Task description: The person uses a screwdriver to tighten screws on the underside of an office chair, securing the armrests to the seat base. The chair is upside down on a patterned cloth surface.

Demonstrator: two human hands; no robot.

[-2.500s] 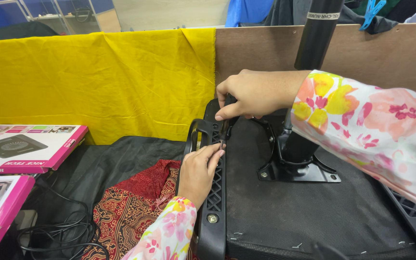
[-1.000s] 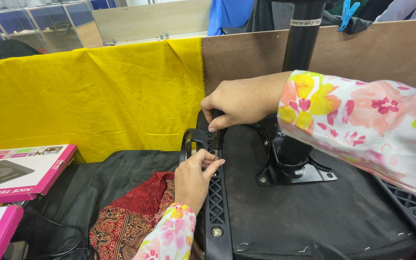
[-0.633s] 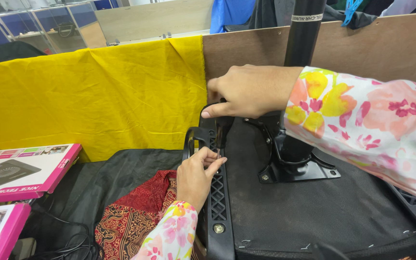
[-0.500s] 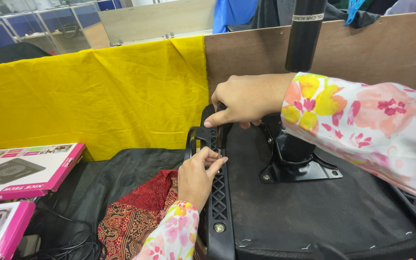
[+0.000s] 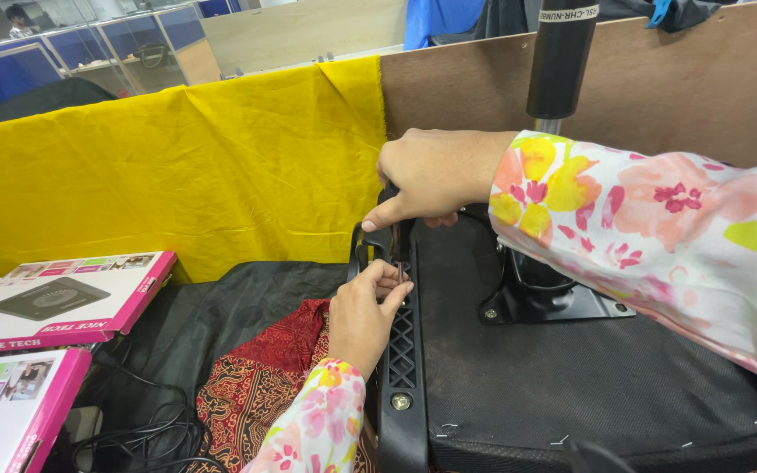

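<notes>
Draped across the back, a wide yellow cloth (image 5: 177, 166), beside a brown wooden board (image 5: 659, 88). Filling the lower right, an upturned black fabric-covered chair seat (image 5: 571, 385), black metal gas-lift column (image 5: 561, 57) rising from its bolted plate. Along the seat's left edge, a black latticed plastic armrest bracket (image 5: 400, 350). Left of it, a red patterned cloth (image 5: 256, 385), tangled black cables (image 5: 146, 429), two pink-edged flat cartons (image 5: 54, 302). Right hand (image 5: 431, 175), reaching over the seat, fingers closed on the bracket's top end. Left hand (image 5: 363, 315), fingertips pinched together against the bracket's upper lattice; anything held there too small to tell.
</notes>
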